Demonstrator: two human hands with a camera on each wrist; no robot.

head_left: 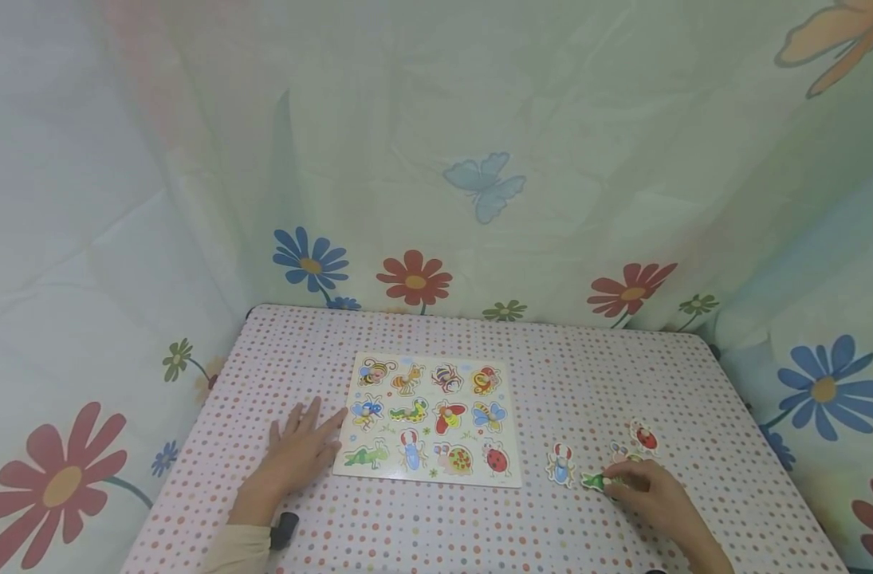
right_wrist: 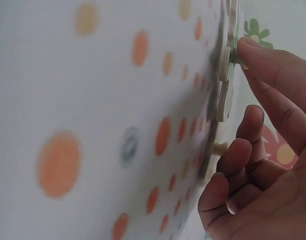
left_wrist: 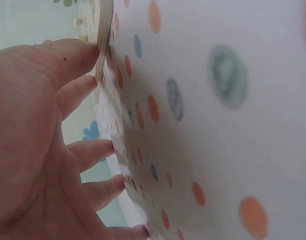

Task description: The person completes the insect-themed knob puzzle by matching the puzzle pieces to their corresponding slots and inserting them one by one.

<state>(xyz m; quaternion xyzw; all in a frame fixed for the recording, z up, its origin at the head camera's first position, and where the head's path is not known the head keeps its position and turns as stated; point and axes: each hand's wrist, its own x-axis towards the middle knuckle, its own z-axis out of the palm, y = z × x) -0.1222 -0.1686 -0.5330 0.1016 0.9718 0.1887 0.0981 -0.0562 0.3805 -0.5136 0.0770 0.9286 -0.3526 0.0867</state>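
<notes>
A wooden knob puzzle board (head_left: 513,477) with insect pictures lies mid-table. My left hand (head_left: 296,450) rests at its left side, fingers spread; in the left wrist view the thumb and a finger touch the board's edge (left_wrist: 105,37). To the right of the board, my right hand (head_left: 654,498) pinches the knob of a green grasshopper piece (head_left: 592,481) between thumb and finger, its other fingers curled. Around that hand lie a blue-and-red beetle piece (head_left: 561,466), a ladybug piece (head_left: 645,436) and a partly hidden snail piece (head_left: 618,454).
A dotted cloth (head_left: 407,534) covers the table. Behind and beside it hang curtains (head_left: 587,143) printed with flowers and butterflies. The board's upper two rows show insects with knobs, such as a spider (head_left: 446,378); the bottom row shows pictures.
</notes>
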